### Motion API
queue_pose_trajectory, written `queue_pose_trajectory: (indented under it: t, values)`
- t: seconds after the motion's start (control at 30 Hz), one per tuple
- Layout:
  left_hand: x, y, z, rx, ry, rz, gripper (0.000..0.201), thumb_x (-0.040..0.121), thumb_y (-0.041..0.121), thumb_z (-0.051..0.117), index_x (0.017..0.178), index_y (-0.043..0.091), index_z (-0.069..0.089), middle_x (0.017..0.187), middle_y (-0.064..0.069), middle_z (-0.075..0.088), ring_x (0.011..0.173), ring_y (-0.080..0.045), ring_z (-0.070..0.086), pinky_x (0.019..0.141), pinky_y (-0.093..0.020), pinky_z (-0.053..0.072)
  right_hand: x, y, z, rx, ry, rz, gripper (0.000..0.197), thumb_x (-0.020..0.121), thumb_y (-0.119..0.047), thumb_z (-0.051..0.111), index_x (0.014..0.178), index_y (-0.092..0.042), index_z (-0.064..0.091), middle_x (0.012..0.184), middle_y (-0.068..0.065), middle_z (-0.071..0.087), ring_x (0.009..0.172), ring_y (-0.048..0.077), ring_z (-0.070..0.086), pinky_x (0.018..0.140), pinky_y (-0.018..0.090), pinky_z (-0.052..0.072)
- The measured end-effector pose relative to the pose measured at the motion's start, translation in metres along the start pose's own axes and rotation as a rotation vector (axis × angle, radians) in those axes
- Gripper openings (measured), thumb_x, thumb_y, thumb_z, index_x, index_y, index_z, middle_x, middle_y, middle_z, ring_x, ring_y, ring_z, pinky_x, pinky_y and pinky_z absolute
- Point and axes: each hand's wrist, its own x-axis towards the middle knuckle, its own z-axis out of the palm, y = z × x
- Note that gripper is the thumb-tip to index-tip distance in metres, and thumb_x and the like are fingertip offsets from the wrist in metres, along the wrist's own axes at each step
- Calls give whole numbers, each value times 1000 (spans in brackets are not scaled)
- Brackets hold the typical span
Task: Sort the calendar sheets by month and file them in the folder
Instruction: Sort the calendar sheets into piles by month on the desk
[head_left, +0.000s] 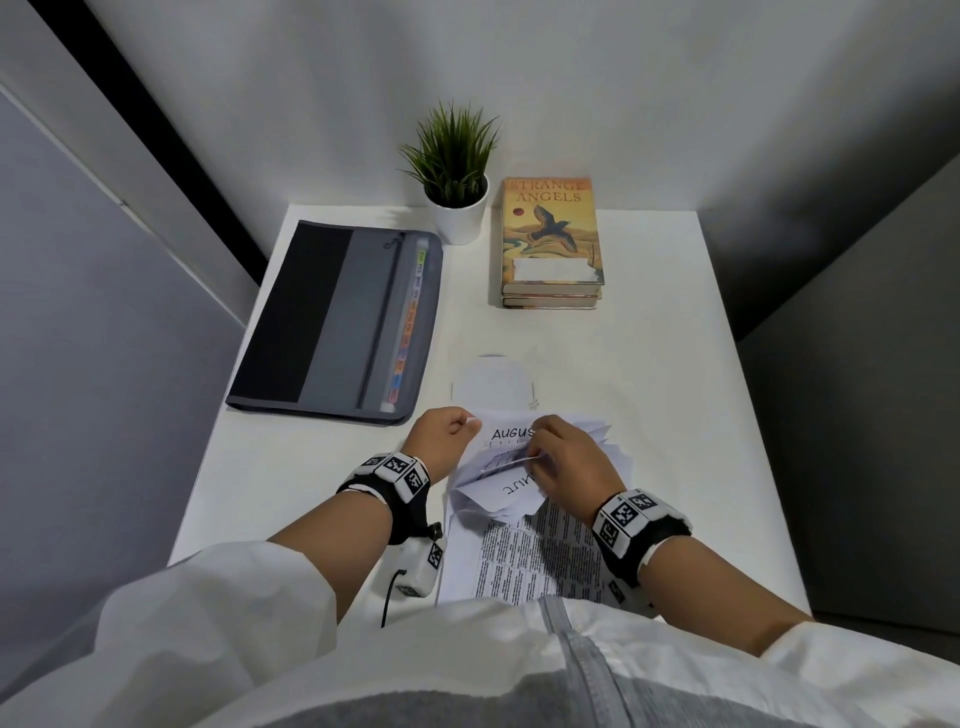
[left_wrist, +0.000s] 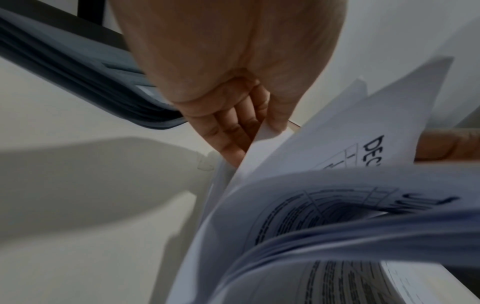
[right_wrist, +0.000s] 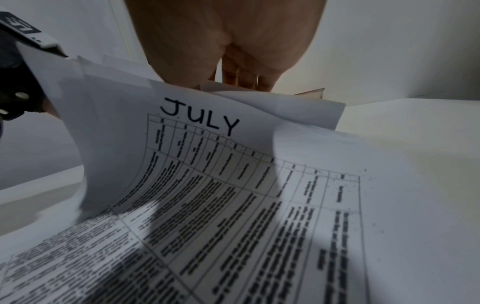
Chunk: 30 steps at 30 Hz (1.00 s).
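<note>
A loose stack of calendar sheets (head_left: 519, 499) was being leafed through at the near edge of the white desk (head_left: 649, 364), the pages curled up and fanned apart. The far left corner of the stack was pinched by the left hand (head_left: 441, 441), while single leaves were gripped and peeled back by the curled fingers of the right hand (head_left: 566, 462). Headings for August (head_left: 511, 433), July (right_wrist: 200, 119) and what looked like December (left_wrist: 374, 150) were seen out of order among the pages, so the sorting was judged to be at an early stage. The grey folder (head_left: 337, 317), its coloured month tabs showing along one edge, lay flat and apparently closed at the far left of the desk, well apart from the sheets; none could be seen filed in it. A potted plant (head_left: 457, 171) and stacked books (head_left: 550, 244) stood behind
</note>
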Motion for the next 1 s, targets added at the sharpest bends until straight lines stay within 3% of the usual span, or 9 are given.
queue_pose_trajectory:
  t: [0.13,0.3,0.4,0.5,0.6,0.7,0.73,0.9,1.0]
  values:
    - [-1,0,0,-154,-80,-69,19,86,17,65,71,7,70,71,-2,61,62,-14,48,66,-25,42,1,4,3,-27,-18,11,4,82,-12,67,83,-12,63,127,8,59,109,25,55,89,32,46]
    - [-1,1,0,-130,-73,-45,20,86,23,55,70,13,62,78,-5,56,69,-19,48,72,-29,40,3,2,0,-77,0,-43,9,76,-12,71,78,-13,62,86,0,65,92,22,53,78,32,47]
    - [4,-1,1,-35,138,-26,18,93,17,53,103,14,68,117,-6,57,105,-19,57,95,-31,43,1,2,0,-52,-3,-14,6,79,-13,68,80,-14,62,83,-1,60,82,19,54,70,32,48]
    - [8,-1,1,-53,98,-142,45,94,18,57,137,11,46,139,-9,47,126,-23,49,107,-35,38,1,2,2,-40,-24,-22,7,79,-13,68,82,-14,62,87,0,59,80,20,54,68,29,47]
    - [12,-3,1,-64,-6,-218,51,94,20,58,141,9,40,132,-8,52,121,-23,52,101,-30,37,4,4,4,-21,-46,-26,8,79,-13,70,83,-12,63,98,3,59,86,21,55,73,31,49]
    - [16,-4,3,27,-27,-166,14,95,21,58,96,7,56,89,-11,51,83,-21,48,75,-28,36,4,7,6,-32,-49,-14,6,81,-14,69,86,-12,65,124,8,59,106,25,56,88,33,48]
    - [16,-6,3,39,-36,-149,16,95,21,59,87,8,54,83,-12,49,78,-19,43,70,-29,34,5,8,7,-28,-46,-13,6,82,-14,68,87,-12,65,130,10,57,111,26,55,91,33,46]
    - [16,-10,1,58,-33,-84,32,91,23,66,95,-9,64,99,-26,67,80,-18,51,79,-37,48,6,6,7,-11,-32,-36,6,78,-9,71,82,-11,65,118,11,63,109,30,56,90,39,49]
    - [15,-10,2,57,-8,-65,35,88,24,70,99,-9,65,103,-26,68,82,-22,57,86,-45,50,3,6,9,-9,-20,-31,9,77,-10,72,83,-12,66,117,9,62,112,28,55,91,33,47]
